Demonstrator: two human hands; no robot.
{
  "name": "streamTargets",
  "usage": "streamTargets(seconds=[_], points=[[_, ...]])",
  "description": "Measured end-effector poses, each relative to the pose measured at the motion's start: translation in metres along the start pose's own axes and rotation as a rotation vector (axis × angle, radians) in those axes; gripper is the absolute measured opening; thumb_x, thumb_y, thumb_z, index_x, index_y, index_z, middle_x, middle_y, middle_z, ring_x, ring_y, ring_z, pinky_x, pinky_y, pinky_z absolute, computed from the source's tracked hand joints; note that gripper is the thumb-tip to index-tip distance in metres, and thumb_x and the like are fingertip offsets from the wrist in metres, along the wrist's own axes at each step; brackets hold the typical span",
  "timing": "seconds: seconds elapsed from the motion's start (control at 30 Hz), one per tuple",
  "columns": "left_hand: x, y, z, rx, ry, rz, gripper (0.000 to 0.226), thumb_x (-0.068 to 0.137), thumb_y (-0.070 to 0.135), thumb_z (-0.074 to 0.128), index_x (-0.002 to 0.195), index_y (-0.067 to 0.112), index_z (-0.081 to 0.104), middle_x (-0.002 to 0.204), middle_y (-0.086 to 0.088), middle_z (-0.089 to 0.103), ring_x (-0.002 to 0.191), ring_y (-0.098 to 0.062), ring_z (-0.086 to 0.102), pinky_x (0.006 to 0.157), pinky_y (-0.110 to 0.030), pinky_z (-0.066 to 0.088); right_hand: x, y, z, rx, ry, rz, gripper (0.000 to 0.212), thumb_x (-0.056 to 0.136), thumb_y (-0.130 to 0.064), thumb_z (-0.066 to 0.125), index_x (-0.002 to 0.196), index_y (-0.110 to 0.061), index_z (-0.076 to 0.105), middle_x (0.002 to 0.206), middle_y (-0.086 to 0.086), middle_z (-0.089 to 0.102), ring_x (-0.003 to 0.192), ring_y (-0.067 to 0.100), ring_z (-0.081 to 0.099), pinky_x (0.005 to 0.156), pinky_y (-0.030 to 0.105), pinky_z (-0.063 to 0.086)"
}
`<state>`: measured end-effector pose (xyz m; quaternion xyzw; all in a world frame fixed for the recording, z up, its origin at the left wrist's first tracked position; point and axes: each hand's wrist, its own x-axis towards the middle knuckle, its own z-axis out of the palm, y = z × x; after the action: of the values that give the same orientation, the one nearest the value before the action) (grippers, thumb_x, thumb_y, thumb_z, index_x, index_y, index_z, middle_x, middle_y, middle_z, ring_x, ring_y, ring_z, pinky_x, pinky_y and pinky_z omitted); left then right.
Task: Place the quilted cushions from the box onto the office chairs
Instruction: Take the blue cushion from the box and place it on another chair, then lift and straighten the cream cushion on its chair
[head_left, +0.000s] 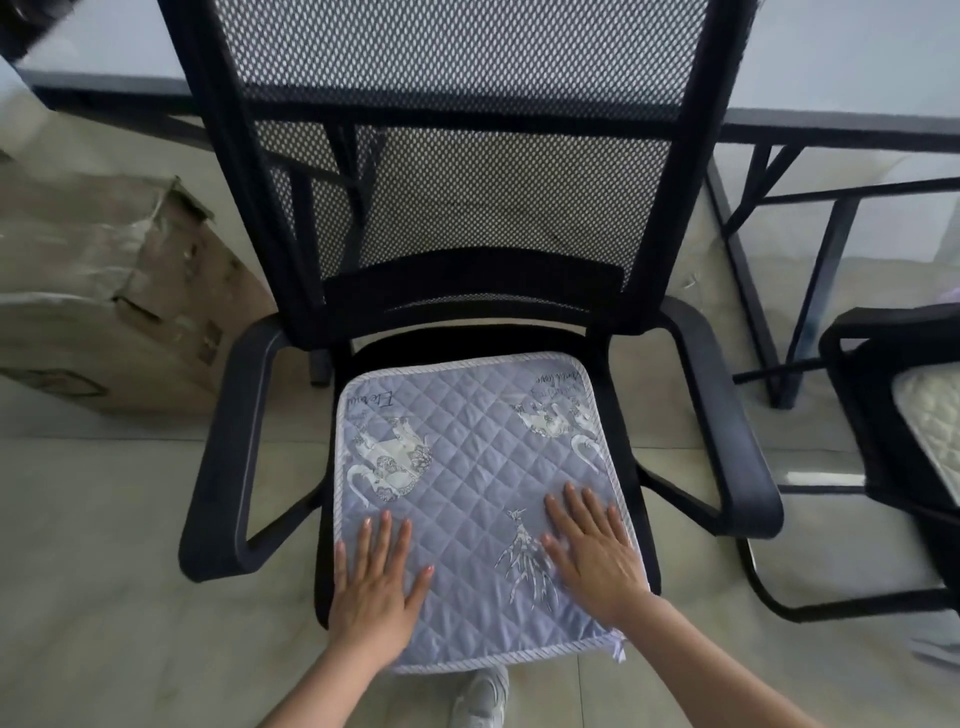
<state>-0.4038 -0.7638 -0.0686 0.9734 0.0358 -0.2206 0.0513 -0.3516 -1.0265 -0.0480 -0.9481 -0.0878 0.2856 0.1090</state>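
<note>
Landmark for this report: the black mesh-backed office chair (467, 208) at centre of view; all positions are given relative to it.

Item placed: a lilac quilted cushion (467, 467) printed with pale animal figures lies flat on the chair's seat, between the two armrests; its rear edge sits a little forward of the backrest, leaving a strip of dark seat exposed; its front edge overhangs the seat front slightly.

Hands: the left hand (376, 577) rests palm-down on the cushion's front-left area, fingers spread and flat, gripping nothing; the right hand (592, 545) rests palm-down on the front-right area, likewise flat and gripping nothing; both appear to be pressing or smoothing the cushion, not lifting it.

Adjacent findings: a second chair (883, 415), to the right of the landmark chair and partly out of frame, carries a pale quilted cushion (930, 421) on its seat; a worn cardboard box (104, 291) stands on the floor to the left of the landmark chair; its contents cannot be seen from this angle; a table (831, 62) stands behind the chair.

Assessment: placement on this chair is judged essentially complete, pending a small push rearward to seat the cushion squarely; the chair to the right appears already served; whether further cushions remain in the box, or further chairs await, cannot be determined.
</note>
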Motion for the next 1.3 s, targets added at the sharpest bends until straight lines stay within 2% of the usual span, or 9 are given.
streamTargets(seconds=[0.07, 0.17, 0.23, 0.3, 0.4, 0.6, 0.87, 1.0, 1.3], points=[[-0.004, 0.005, -0.01, -0.01, 0.036, 0.013, 0.089, 0.067, 0.074, -0.026, 0.142, 0.026, -0.013, 0.154, -0.004, -0.015, 0.14, -0.03, -0.024, 0.097, -0.029, -0.04, -0.009, -0.007, -0.013, 0.07, -0.031, 0.027, 0.085, 0.066, -0.071, -0.018, 0.143, -0.035, -0.014, 0.156, -0.004, -0.02, 0.141, 0.016, -0.024, 0.11, 0.026, -0.028], [-0.012, 0.015, -0.036, 0.009, -0.063, 0.029, 0.069, 0.09, 0.063, 0.009, 0.133, 0.02, 0.04, 0.145, -0.012, 0.039, 0.144, -0.031, 0.006, 0.114, -0.036, -0.01, -0.029, -0.017, -0.041, 0.245, -0.039, 0.126, 0.076, 0.084, -0.068, 0.008, 0.148, -0.028, 0.021, 0.157, -0.002, 0.023, 0.147, 0.016, 0.011, 0.118, 0.034, 0.011], [-0.021, 0.027, -0.062, 0.066, -0.105, 0.067, 0.066, 0.089, 0.062, 0.014, 0.127, 0.02, 0.049, 0.142, -0.012, 0.043, 0.141, -0.024, 0.005, 0.113, -0.038, -0.002, -0.044, -0.022, -0.061, 0.384, -0.03, 0.198, 0.054, 0.093, -0.053, 0.033, 0.137, -0.022, 0.044, 0.139, 0.001, 0.051, 0.129, 0.018, 0.046, 0.105, 0.031, 0.038], [-0.033, 0.04, -0.09, 0.018, -0.064, 0.075, 0.068, 0.087, 0.063, 0.016, 0.134, 0.024, 0.046, 0.153, -0.012, 0.022, 0.144, -0.023, -0.011, 0.113, -0.039, -0.015, -0.06, -0.026, -0.081, 0.548, -0.046, 0.237, 0.036, 0.096, -0.04, 0.041, 0.12, -0.019, 0.059, 0.114, 0.001, 0.063, 0.099, 0.017, 0.06, 0.085, 0.028, 0.048], [-0.047, 0.069, -0.125, -0.126, -0.085, 0.067, 0.059, 0.091, 0.055, 0.027, 0.143, 0.027, 0.029, 0.159, -0.008, -0.005, 0.144, -0.025, -0.021, 0.116, -0.044, -0.014, -0.09, -0.024, -0.107, 0.782, -0.015, 0.299, 0.027, 0.096, -0.034, 0.045, 0.105, -0.017, 0.063, 0.087, -0.003, 0.062, 0.081, 0.014, 0.058, 0.07, 0.026, 0.049], [-0.086, 0.135, -0.191, -0.411, -0.051, -0.012, 0.044, 0.093, 0.045, 0.038, 0.132, 0.026, 0.044, 0.156, -0.003, 0.021, 0.146, -0.024, 0.01, 0.118, -0.04, 0.016, -0.167, 0.002, -0.15, 1.036, 0.132, 0.377, 0.023, 0.094, -0.029, 0.049, 0.085, -0.013, 0.064, 0.075, 0.001, 0.065, 0.064, 0.012, 0.058, 0.061, 0.022, 0.045], [-0.116, 0.262, -0.237, -0.718, -0.14, 0.087, 0.027, 0.092, 0.033, 0.049, 0.111, 0.017, 0.06, 0.121, -0.006, 0.054, 0.117, -0.022, 0.05, 0.094, -0.03, 0.039, -0.242, 0.071, -0.191, 1.327, 0.298, 0.538, 0.022, 0.092, -0.029, 0.052, 0.089, -0.012, 0.065, 0.076, 0.003, 0.066, 0.057, 0.01, 0.058, 0.055, 0.021, 0.041], [-0.12, 0.336, -0.246, -0.83, -0.204, 0.139, 0.021, 0.089, 0.029, 0.054, 0.099, 0.015, 0.065, 0.099, -0.003, 0.063, 0.094, -0.02, 0.057, 0.075, -0.026, 0.037, -0.27, 0.116, -0.213, 1.386, 0.4, 0.566, 0.023, 0.093, -0.029, 0.051, 0.091, -0.01, 0.064, 0.076, 0.003, 0.065, 0.059, 0.011, 0.058, 0.057, 0.023, 0.041], [-0.108, 0.483, -0.246, -0.868, -0.319, 0.27, 0.018, 0.086, 0.037, 0.056, 0.093, 0.021, 0.063, 0.103, -0.004, 0.065, 0.1, -0.022, 0.059, 0.086, -0.032, 0.045, -0.308, 0.238, -0.25, 1.425, 0.553, 0.67, 0.024, 0.094, -0.027, 0.05, 0.077, -0.013, 0.06, 0.074, 0.008, 0.061, 0.059, 0.014, 0.051, 0.055, 0.025, 0.042]])
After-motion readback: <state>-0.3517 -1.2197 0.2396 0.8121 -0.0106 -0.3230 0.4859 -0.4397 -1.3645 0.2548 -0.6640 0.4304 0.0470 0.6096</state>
